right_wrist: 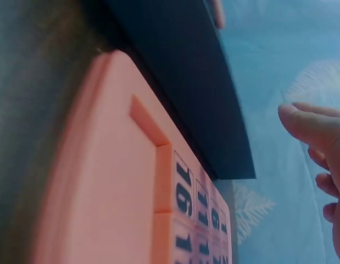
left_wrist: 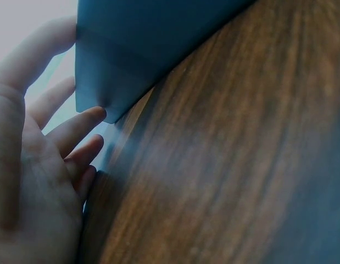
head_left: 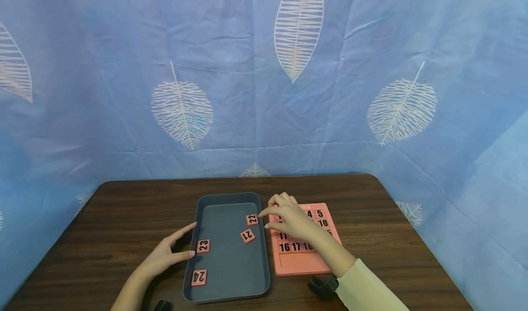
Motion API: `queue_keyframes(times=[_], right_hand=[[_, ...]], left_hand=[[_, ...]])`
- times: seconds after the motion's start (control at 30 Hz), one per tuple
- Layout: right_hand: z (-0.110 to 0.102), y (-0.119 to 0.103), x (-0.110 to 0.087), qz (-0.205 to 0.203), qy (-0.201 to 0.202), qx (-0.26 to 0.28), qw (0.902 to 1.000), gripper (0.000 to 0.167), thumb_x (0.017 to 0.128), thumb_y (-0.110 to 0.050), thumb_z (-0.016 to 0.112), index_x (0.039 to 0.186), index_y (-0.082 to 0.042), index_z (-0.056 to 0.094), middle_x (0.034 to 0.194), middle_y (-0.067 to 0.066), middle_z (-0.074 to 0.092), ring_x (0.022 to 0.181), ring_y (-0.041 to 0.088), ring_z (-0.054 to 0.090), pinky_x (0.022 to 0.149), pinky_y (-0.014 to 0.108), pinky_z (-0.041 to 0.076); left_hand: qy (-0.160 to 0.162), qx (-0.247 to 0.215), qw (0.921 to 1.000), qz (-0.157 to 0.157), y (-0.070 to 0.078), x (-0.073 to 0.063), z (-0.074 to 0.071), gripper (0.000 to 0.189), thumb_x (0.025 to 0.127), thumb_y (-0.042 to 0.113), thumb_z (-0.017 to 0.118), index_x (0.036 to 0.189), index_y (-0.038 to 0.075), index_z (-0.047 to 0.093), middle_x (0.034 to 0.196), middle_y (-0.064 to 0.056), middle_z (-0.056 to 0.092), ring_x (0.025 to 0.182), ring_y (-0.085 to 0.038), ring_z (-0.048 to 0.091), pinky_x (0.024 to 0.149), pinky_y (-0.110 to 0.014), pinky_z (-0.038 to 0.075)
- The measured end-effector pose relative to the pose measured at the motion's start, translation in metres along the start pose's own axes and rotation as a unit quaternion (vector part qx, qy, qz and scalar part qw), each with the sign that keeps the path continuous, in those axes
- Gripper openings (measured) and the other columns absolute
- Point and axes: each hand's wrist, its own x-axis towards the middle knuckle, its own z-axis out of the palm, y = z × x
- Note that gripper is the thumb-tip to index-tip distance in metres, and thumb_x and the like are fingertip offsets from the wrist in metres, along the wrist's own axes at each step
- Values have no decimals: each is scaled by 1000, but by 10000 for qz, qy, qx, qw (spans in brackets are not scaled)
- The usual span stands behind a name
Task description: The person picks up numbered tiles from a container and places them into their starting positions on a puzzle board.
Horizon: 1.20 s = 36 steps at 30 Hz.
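Observation:
A dark grey tray (head_left: 228, 265) holds pink number tiles: 22 (head_left: 252, 219) and 21 (head_left: 247, 236) near its right wall, 23 (head_left: 203, 246) and 24 (head_left: 199, 277) along the left. My left hand (head_left: 165, 252) rests against the tray's left side, thumb and fingers spread; in the left wrist view its fingertips meet the tray wall (left_wrist: 131, 49). Over the tray's right rim is my right hand (head_left: 292, 220), thumb and index apart, with nothing seen between them; tile 22 is nearest. Beneath that forearm lies a pink number board (head_left: 294, 265), its rows partly covered.
The dark wooden table (head_left: 136, 210) has rounded far corners. Behind it hangs a blue cloth (head_left: 231, 118) with white leaf prints. A black strap device (head_left: 323, 286) is at the right wrist, and a dark object (head_left: 163, 305) shows by the left wrist.

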Motion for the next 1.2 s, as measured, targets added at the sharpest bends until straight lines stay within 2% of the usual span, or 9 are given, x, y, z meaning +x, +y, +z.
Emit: queue_keyframes(times=[0.1,0.27,0.5,0.67,0.83,1.0,1.2], right_hand=[[3,1,17,-138,-564,146,9982,28,83,-25,76,111,-24,74,95,-7,41,88,15,31,75,37,24],[9,1,41,-380,-1275,67,9911,28,83,-25,76,111,-26,74,92,-8,39,87,15,30,74,36,22],[17,-2,62,-418,-1938,-401,9793,30,81,-24,78,109,-34,74,108,-9,49,89,12,33,77,31,26],[26,-3,65,-481,-2233,-455,9725,35,81,-20,78,110,-38,72,112,-10,49,91,10,34,79,29,26],[32,-4,64,-474,-2440,-501,9673,39,82,-16,78,111,-42,71,109,-14,46,93,9,33,77,29,25],[33,-5,63,-431,-2469,-454,9670,38,82,-15,77,110,-41,72,104,-14,45,91,10,32,76,30,22],[35,-5,59,-517,-2377,-512,9686,35,80,-23,79,109,-40,73,96,-14,40,86,10,30,73,29,20]], left_hand=[[-9,34,10000,-1,0,0,0,69,88,20,70,149,19,38,153,-18,28,138,-48,16,99,-73,16],[-4,-23,10000,-92,1,-1,-1,69,88,21,70,149,19,37,153,-18,27,138,-48,15,99,-73,16],[4,-18,9999,-147,1,0,0,70,88,21,71,149,19,37,153,-19,27,138,-48,16,99,-73,17],[-40,-61,9999,-89,1,0,1,69,89,19,70,149,18,37,153,-18,26,138,-48,15,99,-73,17],[-18,-73,9999,-95,2,0,1,70,88,19,71,149,17,37,153,-18,27,138,-48,16,99,-73,17],[1,-90,9998,-157,3,-1,0,70,88,21,71,149,18,37,153,-19,26,138,-48,16,99,-72,18],[-30,-76,9999,-135,2,0,1,70,88,20,71,150,16,36,153,-20,26,138,-48,16,100,-72,17]])
